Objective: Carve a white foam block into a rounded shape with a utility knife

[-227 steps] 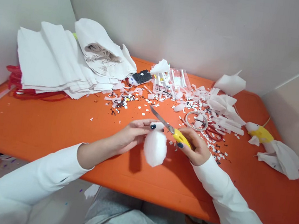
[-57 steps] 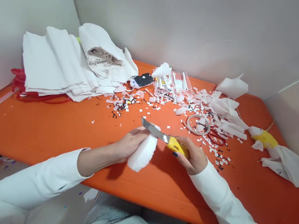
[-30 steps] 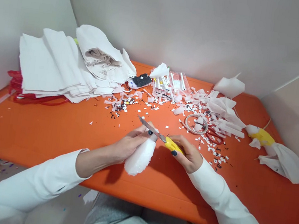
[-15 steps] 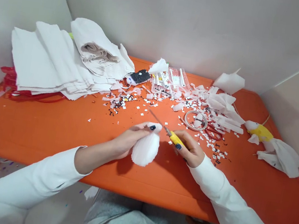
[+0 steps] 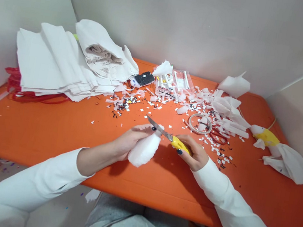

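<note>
My left hand [image 5: 129,140] is closed round a folded white tissue piece [image 5: 144,151], holding it above the orange table [image 5: 52,129]. In my right hand [image 5: 195,154] are yellow-handled scissors [image 5: 168,135], gripped by the handles. Their blades point left and meet the top edge of the tissue piece by my left thumb. Both sleeves are white.
A stack of white paper sheets [image 5: 56,61] lies at the back left over red strips. Paper scraps and confetti litter the back middle, with a tape ring [image 5: 199,123], a clear plastic case [image 5: 183,79] and a black object [image 5: 144,78]. A white-and-yellow paper figure [image 5: 277,149] lies at right.
The tissue piece has been turned in my left hand from upright to tilted, and the scissor blades have shifted along its top edge. Both hands stay in the same spot.
</note>
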Tool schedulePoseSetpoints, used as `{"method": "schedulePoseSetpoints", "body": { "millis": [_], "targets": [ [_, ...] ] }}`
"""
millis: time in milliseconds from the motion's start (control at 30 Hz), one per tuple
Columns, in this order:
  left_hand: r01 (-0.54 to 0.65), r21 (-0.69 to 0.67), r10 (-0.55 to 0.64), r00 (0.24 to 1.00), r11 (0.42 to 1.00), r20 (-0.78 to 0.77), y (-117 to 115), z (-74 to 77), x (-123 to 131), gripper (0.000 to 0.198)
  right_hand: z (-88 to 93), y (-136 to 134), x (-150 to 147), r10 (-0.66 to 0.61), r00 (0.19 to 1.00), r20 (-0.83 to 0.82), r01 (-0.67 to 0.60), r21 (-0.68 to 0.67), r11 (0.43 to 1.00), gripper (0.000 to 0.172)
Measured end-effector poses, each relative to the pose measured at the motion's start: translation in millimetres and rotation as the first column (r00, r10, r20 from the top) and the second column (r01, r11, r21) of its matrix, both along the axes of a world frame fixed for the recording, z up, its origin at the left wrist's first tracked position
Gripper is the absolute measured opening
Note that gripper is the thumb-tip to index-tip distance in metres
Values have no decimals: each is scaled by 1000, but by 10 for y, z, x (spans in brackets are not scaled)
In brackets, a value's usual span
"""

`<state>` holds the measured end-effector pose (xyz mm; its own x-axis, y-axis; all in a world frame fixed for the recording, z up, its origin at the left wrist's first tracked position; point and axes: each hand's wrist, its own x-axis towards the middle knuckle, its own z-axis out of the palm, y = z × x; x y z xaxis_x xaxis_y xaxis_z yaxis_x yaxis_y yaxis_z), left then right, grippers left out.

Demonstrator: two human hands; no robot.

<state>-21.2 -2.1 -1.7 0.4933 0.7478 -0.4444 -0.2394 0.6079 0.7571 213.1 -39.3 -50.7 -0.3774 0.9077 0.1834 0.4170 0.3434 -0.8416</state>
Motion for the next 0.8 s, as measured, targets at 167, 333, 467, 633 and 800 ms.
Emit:
{"method": "schedulePoseSetpoints", "body": {
  "millis": [167,333,467,633,800],
  "targets": [
    [20,15,-19,999,1000,-43,15,39,-3,26,17,5,10,17,1000,12,-17,3,1000,36],
    [7,22,-6,998,1000,-57,35,42,-23,28,4,4,21,7,1000,-29,-8,-11,1000,35],
    [15,39,-14,999,999,-33,13,53,-23,27,49,15,-28,62,993,-102,-64,-13,998,33],
    [14,37,-13,999,999,-51,9,70,6,29,96,27,-9,-54,946,-320,-8,-189,982,41],
    [82,44,-78,993,996,-84,-28,38,75,38,163,22,-143,-186,865,-465,96,-212,973,44]
  ]
}}
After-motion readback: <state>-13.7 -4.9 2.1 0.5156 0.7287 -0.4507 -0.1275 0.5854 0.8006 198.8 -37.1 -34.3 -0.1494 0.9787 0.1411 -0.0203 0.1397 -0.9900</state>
